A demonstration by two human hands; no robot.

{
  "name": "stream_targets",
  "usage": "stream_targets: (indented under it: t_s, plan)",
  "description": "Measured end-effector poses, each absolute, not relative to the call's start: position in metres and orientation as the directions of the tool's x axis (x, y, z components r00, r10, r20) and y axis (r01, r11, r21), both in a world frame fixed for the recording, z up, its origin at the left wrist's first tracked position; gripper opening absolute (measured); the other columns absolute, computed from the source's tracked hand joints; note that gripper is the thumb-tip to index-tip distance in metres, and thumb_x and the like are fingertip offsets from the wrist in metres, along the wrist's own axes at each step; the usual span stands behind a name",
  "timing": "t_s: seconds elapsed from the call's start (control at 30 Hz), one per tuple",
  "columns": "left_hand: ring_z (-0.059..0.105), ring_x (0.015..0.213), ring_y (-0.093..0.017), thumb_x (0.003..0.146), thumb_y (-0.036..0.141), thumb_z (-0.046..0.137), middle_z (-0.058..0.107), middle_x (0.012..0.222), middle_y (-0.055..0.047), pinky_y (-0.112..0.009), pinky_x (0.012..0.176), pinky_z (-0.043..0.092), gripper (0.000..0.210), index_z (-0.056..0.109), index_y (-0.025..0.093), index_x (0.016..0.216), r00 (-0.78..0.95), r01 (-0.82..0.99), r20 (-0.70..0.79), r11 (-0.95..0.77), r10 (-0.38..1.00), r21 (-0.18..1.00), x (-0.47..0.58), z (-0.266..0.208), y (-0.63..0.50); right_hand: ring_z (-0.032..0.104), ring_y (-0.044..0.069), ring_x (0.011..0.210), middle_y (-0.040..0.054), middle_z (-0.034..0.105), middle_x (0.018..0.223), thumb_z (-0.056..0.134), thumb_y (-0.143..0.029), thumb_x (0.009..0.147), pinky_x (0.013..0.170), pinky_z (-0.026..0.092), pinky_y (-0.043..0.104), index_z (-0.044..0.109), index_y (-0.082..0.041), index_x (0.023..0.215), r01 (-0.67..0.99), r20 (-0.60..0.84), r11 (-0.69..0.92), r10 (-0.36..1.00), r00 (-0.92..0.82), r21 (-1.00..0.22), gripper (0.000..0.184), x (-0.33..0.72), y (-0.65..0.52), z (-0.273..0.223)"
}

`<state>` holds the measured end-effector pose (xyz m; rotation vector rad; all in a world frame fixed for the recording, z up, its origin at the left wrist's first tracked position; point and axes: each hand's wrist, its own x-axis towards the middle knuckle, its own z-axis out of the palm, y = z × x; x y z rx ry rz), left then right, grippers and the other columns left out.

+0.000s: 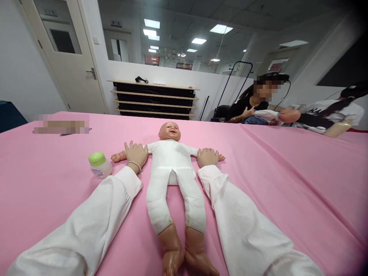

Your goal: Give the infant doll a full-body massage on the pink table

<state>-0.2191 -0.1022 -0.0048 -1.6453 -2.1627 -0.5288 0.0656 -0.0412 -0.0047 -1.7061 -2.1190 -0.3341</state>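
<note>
A baby doll (172,157) with a white cloth body lies on its back on the pink sheet, its head away from me and its bare plastic feet towards me. Both its arms are spread out to the sides. My left hand (136,155), with a beaded bracelet at the wrist, is closed over the doll's arm on the left. On the other side, my right hand (208,157) is wrapped over the doll's other forearm, the small plastic fingers sticking out beyond it. My palms and the undersides of my fingers are hidden.
A lotion jar (99,165) with a green lid stands left of my left hand. The pink sheet (276,199) covers the table. A blurred-out item (61,125) lies at the far left. Beyond the table are a slatted rack (155,97) and two people, one holding another doll (289,115).
</note>
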Motion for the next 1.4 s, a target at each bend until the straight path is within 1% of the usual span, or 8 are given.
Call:
stream_targets:
  t_s: [0.17,0.33,0.47,0.77,0.97,1.1,1.27,1.4]
  plan:
    - [0.034,0.129,-0.025,0.09,0.029,0.026,0.047,0.134,-0.014,-0.049,0.107,0.016,0.046,0.048,0.011,0.126,-0.123,0.99,0.605,0.058,0.786,0.126,-0.214,-0.004,-0.1,0.044,0.024,0.118,0.0098,0.043,0.13,0.05,-0.036,0.087,0.099,0.036,0.049,0.046,-0.017,0.123,0.965,0.468,0.254,0.861,-0.197,-0.063,0.041,0.061,-0.04,-0.003]
    - [0.041,0.125,-0.016,0.092,0.031,0.022,0.045,0.137,-0.004,-0.036,0.103,0.028,0.046,0.038,0.02,0.134,0.156,0.966,0.483,-0.235,0.862,0.109,-0.21,-0.003,-0.098,0.049,0.021,0.111,0.0094,0.048,0.124,0.05,-0.035,0.087,0.094,0.042,0.045,0.048,-0.016,0.12,0.939,0.418,0.341,0.861,-0.29,-0.049,0.038,0.049,-0.037,-0.005]
    - [0.05,0.114,-0.02,0.093,0.033,0.022,0.057,0.125,-0.007,-0.038,0.096,0.033,0.045,0.044,0.018,0.129,0.097,0.986,0.438,-0.148,0.894,0.083,-0.213,-0.004,-0.098,0.053,0.019,0.104,0.0087,0.052,0.118,0.05,-0.035,0.087,0.089,0.046,0.041,0.05,-0.015,0.116,0.943,0.393,0.329,0.875,-0.283,-0.054,0.035,0.05,-0.038,-0.007]
    - [0.06,0.089,-0.028,0.088,0.021,0.028,0.067,0.089,-0.015,-0.041,0.077,0.037,0.037,0.064,0.01,0.087,-0.079,0.995,0.395,0.096,0.915,-0.022,-0.224,0.001,-0.099,0.054,0.019,0.103,0.0094,0.053,0.116,0.05,-0.036,0.087,0.088,0.047,0.04,0.052,-0.015,0.114,0.982,0.461,0.156,0.883,-0.089,-0.109,0.034,0.066,-0.032,-0.011]
    - [0.052,0.106,-0.032,0.087,0.02,0.026,0.067,0.09,-0.017,-0.05,0.093,0.028,0.041,0.066,0.009,0.087,-0.264,0.963,0.479,0.26,0.837,0.075,-0.233,-0.003,-0.097,0.046,0.029,0.113,0.0186,0.056,0.115,0.032,-0.026,0.092,0.1,0.028,0.055,0.059,-0.008,0.106,0.985,0.548,0.032,0.834,0.066,-0.167,0.036,0.073,-0.036,-0.008]
    - [0.042,0.121,-0.027,0.089,0.022,0.024,0.06,0.116,-0.014,-0.048,0.103,0.021,0.043,0.057,0.01,0.113,-0.151,0.988,0.613,0.1,0.776,0.117,-0.228,-0.004,-0.096,0.037,0.024,0.125,0.0143,0.044,0.134,0.025,-0.023,0.092,0.108,0.021,0.046,0.049,-0.009,0.123,0.976,0.601,0.157,0.798,-0.034,-0.153,0.042,0.064,-0.038,-0.002]
    - [0.043,0.122,-0.019,0.092,0.029,0.023,0.051,0.131,-0.008,-0.037,0.101,0.028,0.043,0.046,0.016,0.127,0.164,0.975,0.535,-0.219,0.829,0.04,-0.215,-0.004,-0.096,0.047,0.022,0.114,0.0118,0.047,0.127,0.045,-0.035,0.089,0.098,0.038,0.044,0.048,-0.015,0.122,0.935,0.439,0.349,0.85,-0.29,-0.057,0.038,0.051,-0.036,-0.002]
    - [0.05,0.114,-0.02,0.093,0.029,0.021,0.055,0.126,-0.009,-0.036,0.095,0.033,0.044,0.043,0.016,0.129,0.138,0.986,0.426,-0.166,0.894,0.028,-0.214,-0.004,-0.096,0.054,0.019,0.102,0.0084,0.053,0.116,0.05,-0.036,0.087,0.087,0.047,0.041,0.051,-0.015,0.116,0.939,0.396,0.341,0.869,-0.298,-0.043,0.036,0.051,-0.036,-0.005]
